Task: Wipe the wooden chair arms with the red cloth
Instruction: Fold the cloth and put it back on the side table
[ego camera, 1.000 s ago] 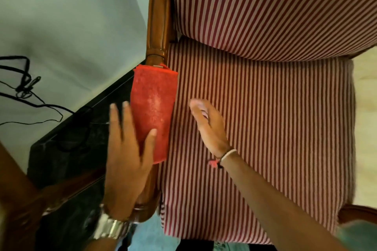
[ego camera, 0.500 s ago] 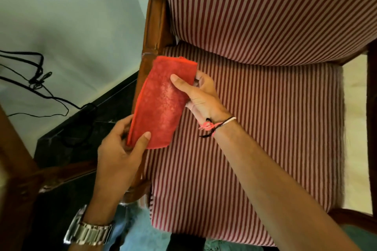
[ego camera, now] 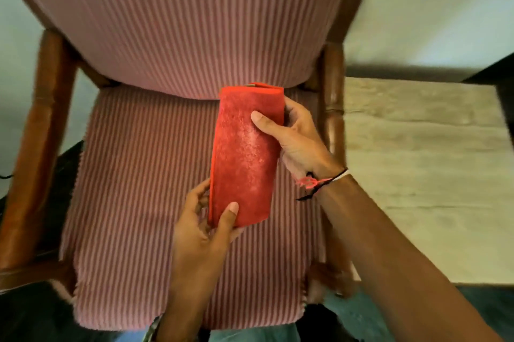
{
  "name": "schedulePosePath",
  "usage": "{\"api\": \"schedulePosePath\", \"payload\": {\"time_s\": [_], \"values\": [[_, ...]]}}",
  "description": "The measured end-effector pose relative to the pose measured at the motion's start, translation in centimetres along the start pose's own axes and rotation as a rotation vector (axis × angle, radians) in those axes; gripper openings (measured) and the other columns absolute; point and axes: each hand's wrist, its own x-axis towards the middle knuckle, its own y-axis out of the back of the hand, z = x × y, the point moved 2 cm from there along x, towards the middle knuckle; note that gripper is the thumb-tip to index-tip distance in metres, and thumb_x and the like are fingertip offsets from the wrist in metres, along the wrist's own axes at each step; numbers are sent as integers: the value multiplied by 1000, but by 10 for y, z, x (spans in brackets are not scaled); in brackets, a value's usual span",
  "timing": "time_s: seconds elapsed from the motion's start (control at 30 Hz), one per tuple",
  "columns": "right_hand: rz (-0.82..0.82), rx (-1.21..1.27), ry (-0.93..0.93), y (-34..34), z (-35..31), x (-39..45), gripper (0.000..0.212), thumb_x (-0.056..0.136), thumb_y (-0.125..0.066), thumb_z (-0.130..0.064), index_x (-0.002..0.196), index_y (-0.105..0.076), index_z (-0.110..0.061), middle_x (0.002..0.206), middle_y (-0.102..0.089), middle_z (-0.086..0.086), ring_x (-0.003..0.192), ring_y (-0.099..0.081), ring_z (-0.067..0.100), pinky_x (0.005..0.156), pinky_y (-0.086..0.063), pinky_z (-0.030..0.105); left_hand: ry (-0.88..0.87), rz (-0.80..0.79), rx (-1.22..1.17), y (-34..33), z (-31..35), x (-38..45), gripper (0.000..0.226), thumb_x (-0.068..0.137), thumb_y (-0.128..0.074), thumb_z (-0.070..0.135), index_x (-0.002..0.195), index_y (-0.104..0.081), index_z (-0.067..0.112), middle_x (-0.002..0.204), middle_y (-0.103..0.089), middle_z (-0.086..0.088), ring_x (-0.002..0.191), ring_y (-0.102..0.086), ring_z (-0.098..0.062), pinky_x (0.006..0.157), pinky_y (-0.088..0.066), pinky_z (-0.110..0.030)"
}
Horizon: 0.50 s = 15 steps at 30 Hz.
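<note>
Hovering over the striped seat cushion [ego camera: 139,188], the folded red cloth [ego camera: 244,158] is pinched at its near end by the left hand [ego camera: 203,224] and clasped at its far end by the right hand [ego camera: 297,141]. Neither the left chair arm [ego camera: 39,133] nor the right chair arm [ego camera: 332,102] is touched. A slack grip could let the nubby folds fall open; glossy turned wood could be skimmed, not cleaned.

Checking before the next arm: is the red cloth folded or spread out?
Folded. The red cloth forms a narrow pad with layered edges at its top, held between the left hand and right hand.
</note>
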Motion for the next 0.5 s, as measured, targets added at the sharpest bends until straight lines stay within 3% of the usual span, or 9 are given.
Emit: {"api": "schedulePosePath", "payload": {"time_s": [0.1, 0.2, 0.33, 0.43, 0.5], "values": [[72, -13, 25, 84, -27, -12, 38, 94, -68, 1, 131, -64, -6, 115, -72, 11, 104, -71, 19, 89, -61, 30, 9, -43, -31, -84, -1, -15, 43, 87, -69, 15, 126, -57, 29, 122, -66, 9, 105, -73, -6, 69, -63, -24], [110, -72, 19, 159, -49, -19, 39, 95, -67, -1, 134, -63, -8, 124, -71, 18, 114, -71, 27, 92, -62, 37, 60, -99, -91, -159, -6, -28, 38, 90, -66, 8, 116, -57, 34, 118, -68, 7, 105, -73, -8, 70, -63, -25], [109, -104, -13, 245, -65, -22, 39, 96, -65, -2, 133, -64, -16, 120, -72, 9, 105, -72, 14, 87, -63, 31, 99, -119, -63, -246, -14, -41, 36, 93, -64, 11, 116, -55, 36, 115, -68, 9, 104, -73, -8, 76, -63, -28], [91, -177, -60, 281, -57, -10, 45, 97, -64, -1, 141, -59, -8, 134, -67, 20, 114, -67, 22, 100, -59, 41, 41, -91, 117, -282, -28, -40, 37, 94, -64, 14, 125, -48, 29, 112, -65, 12, 96, -70, 7, 68, -58, -12], [93, -209, -113, 295, -40, 1, 45, 96, -65, 1, 141, -59, -5, 133, -67, 21, 115, -64, 25, 106, -55, 47, 12, -55, 328, -294, -41, -34, 41, 95, -63, 17, 130, -45, 28, 116, -66, 6, 102, -70, -2, 77, -56, -15]]}}
